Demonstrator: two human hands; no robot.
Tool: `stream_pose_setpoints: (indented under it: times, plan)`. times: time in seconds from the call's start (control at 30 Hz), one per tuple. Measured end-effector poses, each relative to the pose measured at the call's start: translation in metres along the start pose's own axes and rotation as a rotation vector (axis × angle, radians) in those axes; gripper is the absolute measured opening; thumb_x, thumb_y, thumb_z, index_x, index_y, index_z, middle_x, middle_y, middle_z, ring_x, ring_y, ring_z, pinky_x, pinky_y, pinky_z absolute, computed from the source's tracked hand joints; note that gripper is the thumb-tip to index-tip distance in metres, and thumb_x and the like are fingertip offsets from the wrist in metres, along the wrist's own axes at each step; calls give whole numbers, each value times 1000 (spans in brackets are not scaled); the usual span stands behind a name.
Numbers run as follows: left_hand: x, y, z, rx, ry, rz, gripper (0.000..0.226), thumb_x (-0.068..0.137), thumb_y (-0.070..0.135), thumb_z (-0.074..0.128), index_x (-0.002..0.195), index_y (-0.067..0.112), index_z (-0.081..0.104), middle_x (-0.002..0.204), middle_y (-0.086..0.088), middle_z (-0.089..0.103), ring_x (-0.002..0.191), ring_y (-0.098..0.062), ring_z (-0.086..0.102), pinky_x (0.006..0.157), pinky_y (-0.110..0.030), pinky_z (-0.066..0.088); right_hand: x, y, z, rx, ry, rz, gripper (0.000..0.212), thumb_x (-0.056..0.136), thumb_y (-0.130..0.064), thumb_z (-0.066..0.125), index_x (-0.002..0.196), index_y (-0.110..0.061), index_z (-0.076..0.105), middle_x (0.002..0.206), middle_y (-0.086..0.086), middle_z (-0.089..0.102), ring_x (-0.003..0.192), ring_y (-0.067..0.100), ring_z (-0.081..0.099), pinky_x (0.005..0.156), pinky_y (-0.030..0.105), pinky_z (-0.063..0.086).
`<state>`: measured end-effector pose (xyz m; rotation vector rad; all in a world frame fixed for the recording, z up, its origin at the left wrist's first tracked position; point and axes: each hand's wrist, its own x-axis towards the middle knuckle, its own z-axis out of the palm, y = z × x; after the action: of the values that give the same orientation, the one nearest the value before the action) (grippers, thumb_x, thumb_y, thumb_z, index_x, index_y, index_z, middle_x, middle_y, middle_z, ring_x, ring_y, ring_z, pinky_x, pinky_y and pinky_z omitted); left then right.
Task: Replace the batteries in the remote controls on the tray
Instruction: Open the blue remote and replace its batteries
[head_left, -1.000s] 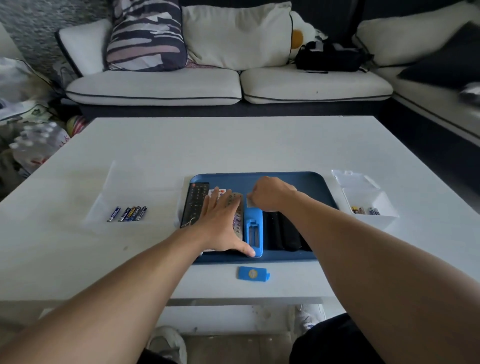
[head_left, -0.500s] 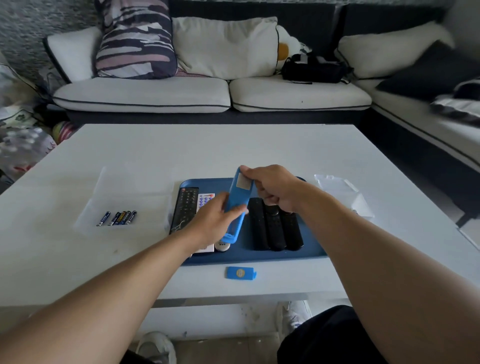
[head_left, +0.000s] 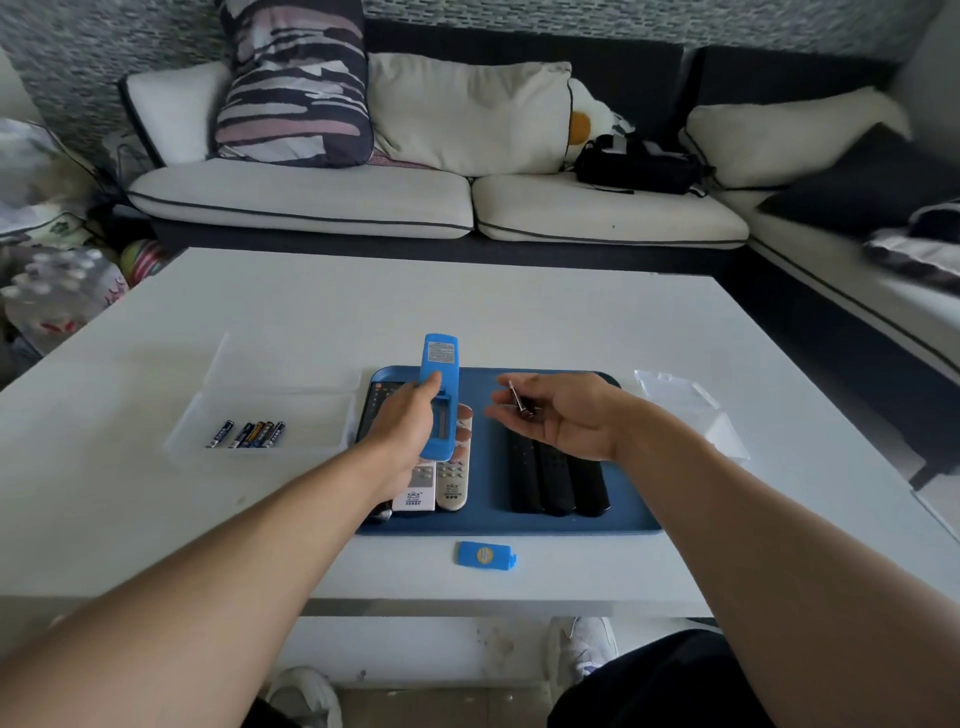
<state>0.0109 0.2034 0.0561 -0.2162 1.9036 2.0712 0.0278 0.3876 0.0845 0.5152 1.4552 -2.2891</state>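
My left hand grips a blue remote upright above the blue tray, back side toward me, its battery bay uncovered. My right hand is palm up over the tray, and batteries lie across its loosely curled fingers. The remote's blue cover lies on the table in front of the tray. On the tray rest a white remote, a beige remote, a black remote partly hidden by my left hand, and three black remotes.
A clear tray on the left holds several batteries. A clear box stands right of the blue tray, partly behind my right arm. The white table faces a sofa with cushions.
The blue remote was lifted off the tray and stood upright in my left hand. My right hand left its top end and now lies palm up to the right with batteries in it.
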Motion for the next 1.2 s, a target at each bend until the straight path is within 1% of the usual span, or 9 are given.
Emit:
stream_pose_setpoints:
  times: [0.13,0.27,0.37,0.5,0.6,0.73,0.9,1.0,1.2]
  plan:
    - [-1,2,-6,-34,-7,-27,27,108,32,39,98,20,60,64,0,73,56,-17,67,56,-32,56,-2,1,3,-66,-33,3,22,100,-14,57,88,-2,71,97,13,73,80,22,73,63,24,59]
    - [0,4,-11,-6,-33,-37,26,108,33,39,101,22,61,79,-5,77,69,-23,71,74,-38,55,1,0,7,10,-78,10,14,97,-17,63,94,-4,65,90,12,72,74,18,65,64,24,57]
    - [0,6,-14,18,-59,-47,28,108,36,38,107,22,62,96,-10,78,83,-31,73,77,-37,54,3,-1,11,-2,-109,26,13,94,-20,66,91,-7,65,83,8,67,68,14,60,62,23,53]
    - [-3,7,-16,51,-90,-38,31,107,41,39,118,23,62,98,-5,78,87,-29,74,82,-39,54,2,1,19,-193,-108,-21,10,92,-24,69,90,-15,68,82,-1,66,55,6,35,48,16,34]
    - [-4,9,-18,43,-117,-39,31,107,43,39,116,26,64,99,-3,78,83,-25,76,78,-37,54,-1,2,26,-389,-9,-161,10,90,-25,72,94,-17,73,86,-5,73,53,8,23,43,18,22]
    - [-7,13,-18,-57,-139,-52,31,107,37,42,99,21,68,88,-7,76,73,-23,74,68,-37,59,-4,5,34,-646,177,-398,21,80,-27,83,96,-15,75,74,-11,69,42,0,46,43,14,32]
    - [-6,14,-20,-100,-161,-23,26,105,38,47,107,21,67,97,-9,77,92,-30,75,90,-52,57,-5,8,38,-811,160,-608,20,79,-21,86,91,-11,74,75,-2,76,53,-3,59,50,9,40]
    - [-9,15,-18,-62,-181,-32,27,104,42,47,114,25,65,105,-10,76,92,-29,76,79,-49,61,-3,10,41,-904,129,-671,13,77,-19,87,83,-18,75,73,-11,74,62,-5,62,61,9,45]
    - [-15,18,-15,-139,-255,-78,40,108,43,37,120,18,65,102,-14,74,92,-38,74,63,-47,62,-2,8,43,-1117,195,-708,16,76,-31,86,89,-26,79,83,-12,65,65,-2,52,59,10,36]
